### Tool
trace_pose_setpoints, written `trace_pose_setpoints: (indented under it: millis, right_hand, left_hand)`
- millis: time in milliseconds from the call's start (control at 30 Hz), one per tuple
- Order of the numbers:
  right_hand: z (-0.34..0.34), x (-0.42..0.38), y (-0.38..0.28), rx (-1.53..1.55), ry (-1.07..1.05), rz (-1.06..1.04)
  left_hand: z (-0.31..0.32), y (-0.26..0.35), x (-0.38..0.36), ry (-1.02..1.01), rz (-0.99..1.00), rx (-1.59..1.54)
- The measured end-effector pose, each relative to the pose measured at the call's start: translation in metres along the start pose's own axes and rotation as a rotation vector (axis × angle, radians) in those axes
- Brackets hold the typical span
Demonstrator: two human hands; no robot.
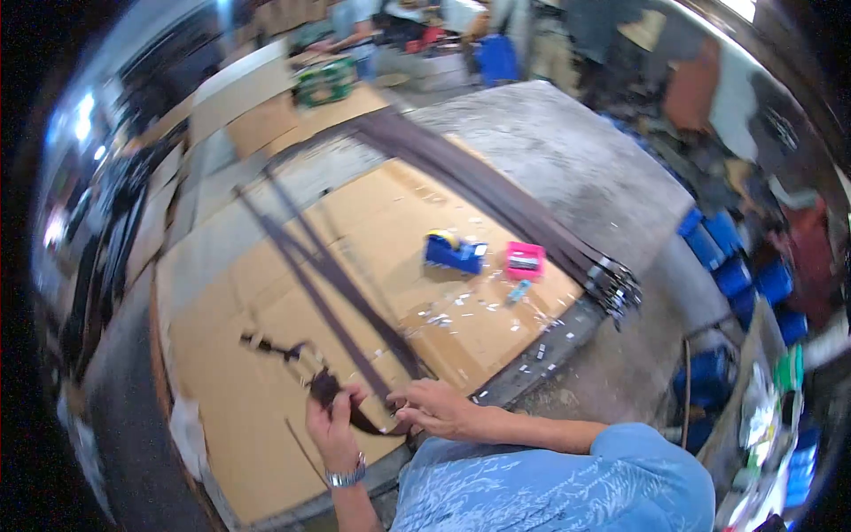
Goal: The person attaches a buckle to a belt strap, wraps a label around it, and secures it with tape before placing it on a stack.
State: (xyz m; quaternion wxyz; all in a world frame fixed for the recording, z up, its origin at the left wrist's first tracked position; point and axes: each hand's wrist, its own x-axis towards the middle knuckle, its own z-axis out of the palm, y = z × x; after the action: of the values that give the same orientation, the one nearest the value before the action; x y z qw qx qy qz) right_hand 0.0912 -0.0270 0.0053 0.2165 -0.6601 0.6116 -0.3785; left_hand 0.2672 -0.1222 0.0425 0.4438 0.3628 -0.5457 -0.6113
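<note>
A dark brown strap (362, 417), belt-like, runs between my two hands at the near edge of the cardboard-covered table. My left hand (333, 429), with a metal watch on its wrist, is closed on the strap's folded dark end. Shiny, buckle-like metal pieces (310, 355) extend beyond those fingers, blurred. My right hand (436, 408) is closed, its fingertips pinching the strap near a long strap (328, 310) that stretches away across the cardboard. A second long strap (363, 306) crosses it at an angle.
A thick bundle of dark straps (479, 182) with metal ends lies along the table's right side. A blue tape dispenser (454, 253), a pink box (525, 260) and small white scraps sit on the cardboard (257, 426). Blue containers (731, 275) stand at right. Another person (353, 31) is at the far end.
</note>
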Motion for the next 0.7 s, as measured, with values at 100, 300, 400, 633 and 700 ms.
trace_pose_setpoints:
  millis: [100, 300, 400, 633, 700]
  right_hand:
    - [-0.021, -0.022, 0.006, 0.594, -0.133, 0.308]
    - [-0.065, -0.057, -0.003, 1.013, -0.117, 0.577]
    - [-0.076, -0.079, -0.015, 0.887, -0.1, 0.388]
    - [-0.099, -0.114, -0.004, 0.81, 0.004, 0.465]
    - [-0.128, -0.118, -0.003, 0.723, -0.007, 0.558]
  left_hand:
    - [0.011, -0.005, -0.02, -0.035, 0.133, 0.315]
    - [0.045, -0.016, -0.031, -0.331, 0.606, 0.688]
    - [0.066, -0.02, -0.038, -0.361, 0.694, 0.756]
    - [0.103, -0.041, -0.054, -0.242, 0.669, 0.735]
    - [0.09, -0.068, -0.07, -0.353, 0.388, 0.54]
